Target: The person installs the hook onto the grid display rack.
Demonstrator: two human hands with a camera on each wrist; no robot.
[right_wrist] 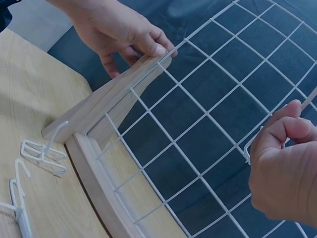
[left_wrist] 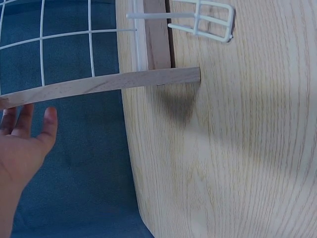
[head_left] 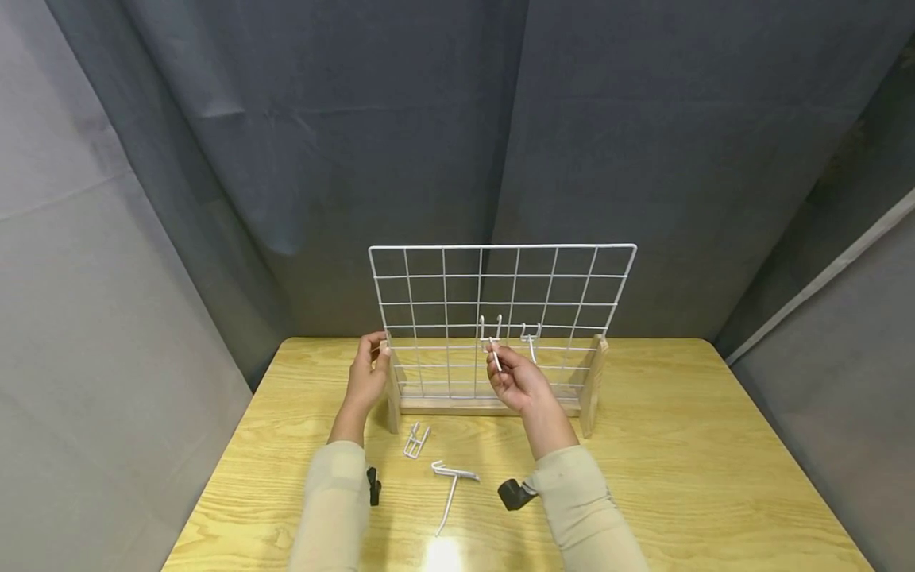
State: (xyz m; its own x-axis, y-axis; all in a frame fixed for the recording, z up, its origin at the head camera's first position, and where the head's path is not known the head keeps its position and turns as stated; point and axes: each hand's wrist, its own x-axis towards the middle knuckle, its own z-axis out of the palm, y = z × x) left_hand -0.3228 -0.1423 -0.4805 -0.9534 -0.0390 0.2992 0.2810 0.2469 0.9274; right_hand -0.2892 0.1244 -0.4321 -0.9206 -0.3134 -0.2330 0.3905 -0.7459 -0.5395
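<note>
A white wire grid panel stands upright in a wooden stand. My left hand holds the top of the stand's left post, its thumb at the front and fingers behind; the right wrist view also shows this left hand there. With thumb and fingertips my right hand pinches a white wire hook in front of the grid's middle. That hook's two curved ends reach up at a grid wire; whether they have caught it, I cannot tell. To its right, another white hook hangs on the grid.
Two more white hooks lie on the wooden table before the stand: a small one near the left post and a long-pronged one closer to me. Dark curtains hang behind the table.
</note>
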